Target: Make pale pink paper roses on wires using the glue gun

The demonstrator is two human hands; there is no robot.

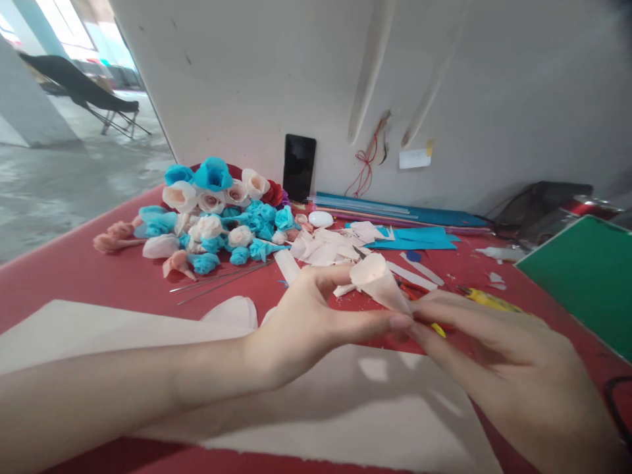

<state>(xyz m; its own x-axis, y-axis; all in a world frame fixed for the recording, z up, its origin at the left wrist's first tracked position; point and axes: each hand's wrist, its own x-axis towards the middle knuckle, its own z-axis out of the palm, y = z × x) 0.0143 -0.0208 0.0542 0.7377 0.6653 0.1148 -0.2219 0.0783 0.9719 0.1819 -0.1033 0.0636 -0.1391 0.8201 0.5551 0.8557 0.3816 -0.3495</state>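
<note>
Between my two hands is a pale pink paper flower, rolled into a cone with its wide mouth up and to the left. My left hand pinches it near the narrow base, thumb stretched along below. My right hand grips the pointed bottom end between thumb and fingers. Whether a stem is inside the base is hidden by my fingers. Beneath both hands lies a large pale paper sheet. Cut paper petals rest at its far edge, behind my left wrist.
Blue, white and peach paper flowers are heaped at the left back, with thin wires in front. Paper scraps, blue strips and yellow-handled pliers lie beyond my hands. A phone leans on the wall; a green board stands right.
</note>
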